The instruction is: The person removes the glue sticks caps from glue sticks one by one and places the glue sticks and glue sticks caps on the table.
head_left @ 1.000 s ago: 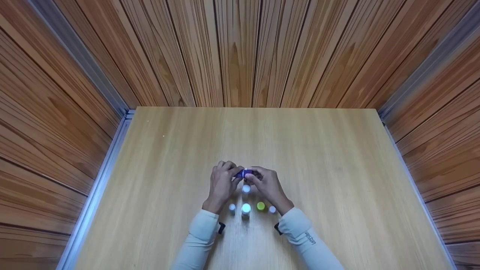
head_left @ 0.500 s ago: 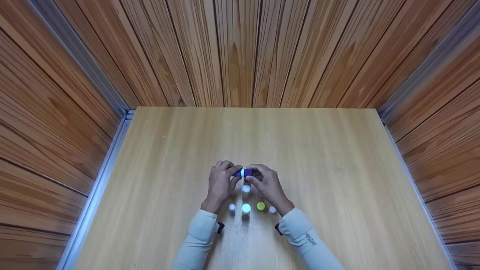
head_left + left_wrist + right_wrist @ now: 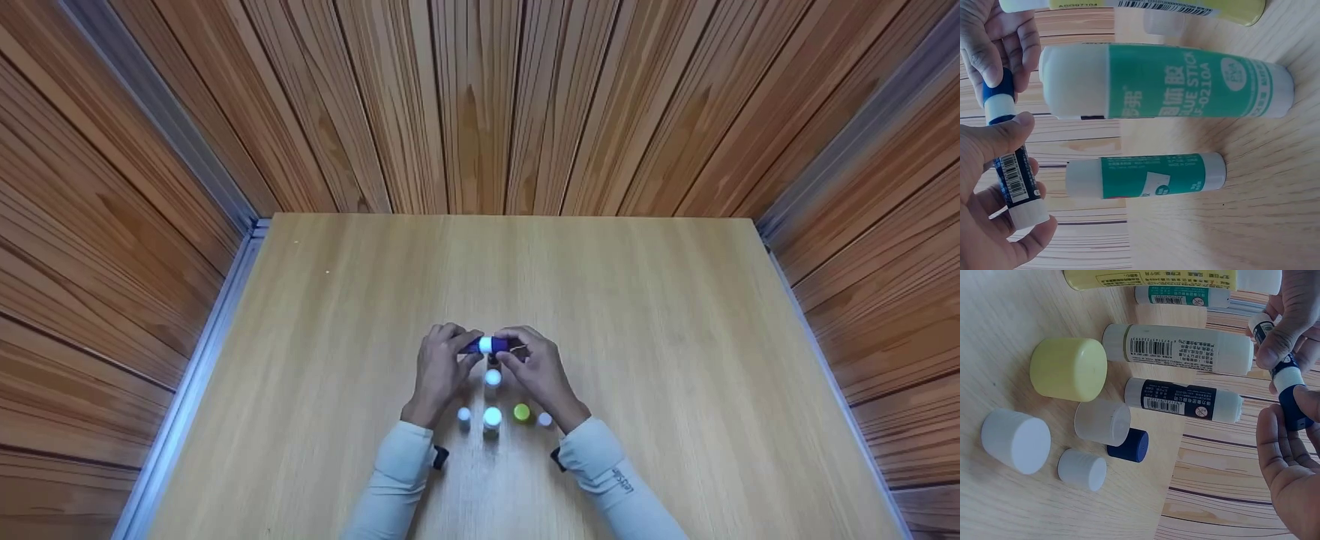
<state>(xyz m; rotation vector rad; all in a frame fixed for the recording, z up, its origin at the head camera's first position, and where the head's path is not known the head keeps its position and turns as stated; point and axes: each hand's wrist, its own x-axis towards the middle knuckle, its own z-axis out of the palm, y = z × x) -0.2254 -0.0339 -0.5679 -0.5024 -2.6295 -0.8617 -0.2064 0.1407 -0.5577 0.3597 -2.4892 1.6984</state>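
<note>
Both hands hold one dark blue glue stick point(image 3: 486, 345) crosswise above the table, near the standing row. My left hand point(image 3: 441, 369) grips its barcoded body point(image 3: 1014, 175) between thumb and fingers, the white base end pointing out past them in the left wrist view. With thumb and fingertips my right hand point(image 3: 538, 371) pinches the blue cap point(image 3: 1294, 410) at the other end. A white band point(image 3: 1287, 378) shows between cap and body. Close by stand uncapped glue sticks: a large green-labelled one point(image 3: 1185, 81), a small green-labelled one point(image 3: 1151, 175) and a dark-labelled one point(image 3: 1179, 402).
A yellow glue stick point(image 3: 1157, 278) stands among the others. Several loose caps sit on the wooden table: yellow point(image 3: 1068, 370), white point(image 3: 1030, 445), translucent point(image 3: 1100, 423), small white point(image 3: 1081, 469) and dark blue point(image 3: 1129, 445). Wood-plank walls point(image 3: 480, 112) enclose the back and sides.
The white band between cap and body has widened. My right hand has shifted slightly right with the cap, and my left hand slightly left with the body.
</note>
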